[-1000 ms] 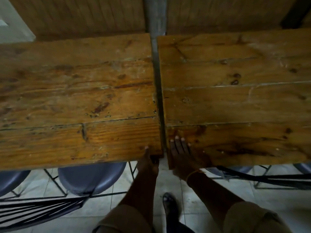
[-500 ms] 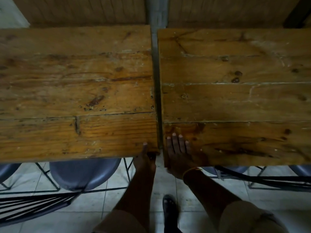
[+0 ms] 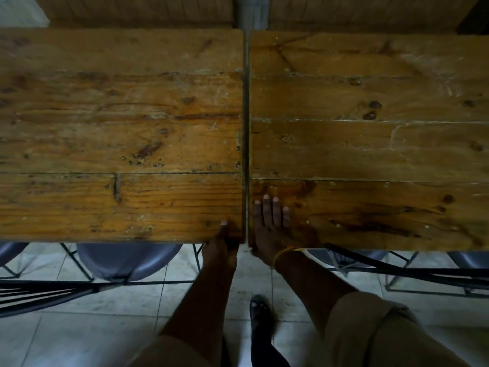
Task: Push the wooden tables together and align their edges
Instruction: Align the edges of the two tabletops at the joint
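Two worn plank tables stand side by side, the left wooden table (image 3: 119,133) and the right wooden table (image 3: 370,144), with only a thin dark slit between them. The right table's near edge sits slightly lower in the view than the left one's. My left hand (image 3: 221,247) grips the left table's near right corner, thumb on top and fingers underneath. My right hand (image 3: 270,226) grips the right table's near left corner, fingers flat on top, thumb hidden below; a yellow band circles that wrist.
Blue-grey chair seats (image 3: 127,260) on black wire frames are tucked under the near edges of both tables. A wooden wall with a grey post (image 3: 251,11) runs behind. Pale tiled floor (image 3: 92,335) and my dark shoe (image 3: 260,313) lie below.
The gap between the tables has narrowed from a clear strip to a thin slit. The near edges are closer to level. Both hands keep their holds on the corners.
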